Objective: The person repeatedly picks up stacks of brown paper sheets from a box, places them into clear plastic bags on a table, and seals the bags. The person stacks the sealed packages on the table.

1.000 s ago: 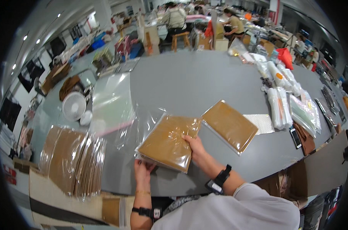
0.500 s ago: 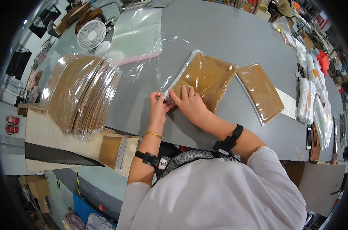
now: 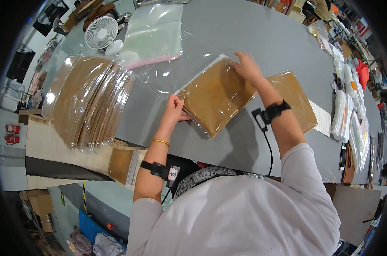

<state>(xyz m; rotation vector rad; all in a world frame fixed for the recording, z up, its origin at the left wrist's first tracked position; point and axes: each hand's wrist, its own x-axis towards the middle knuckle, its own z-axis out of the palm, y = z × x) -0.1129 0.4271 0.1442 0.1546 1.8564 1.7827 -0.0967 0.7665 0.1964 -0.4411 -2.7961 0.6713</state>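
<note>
A flat brown package in glossy clear plastic (image 3: pixel 217 96) lies tilted on the grey table in front of me. My left hand (image 3: pixel 173 112) is closed on its left corner, thumb and fingers pinching the plastic edge, with some fingertips hidden underneath. At the far right corner, my right hand (image 3: pixel 247 68) has its fingers apart, the tips at the package's edge. Loose clear film (image 3: pixel 168 79) spreads from the package's far left side toward a stack of pale clear sheets (image 3: pixel 153 34). A second brown package (image 3: pixel 293 96) sits to the right, partly behind my right forearm.
Many plastic-wrapped brown packages (image 3: pixel 89 102) lie fanned out at the left. A white fan (image 3: pixel 101 33) stands behind them. At the right are a white dotted sheet (image 3: pixel 320 115), bundled clear bags (image 3: pixel 340 115) and a phone (image 3: pixel 342 157). Another brown stack (image 3: pixel 121 164) sits below the table's edge.
My right hand has moved from the package's left edge to its far right corner. The package has turned and its brown face shows more fully; my left hand stays at the left corner.
</note>
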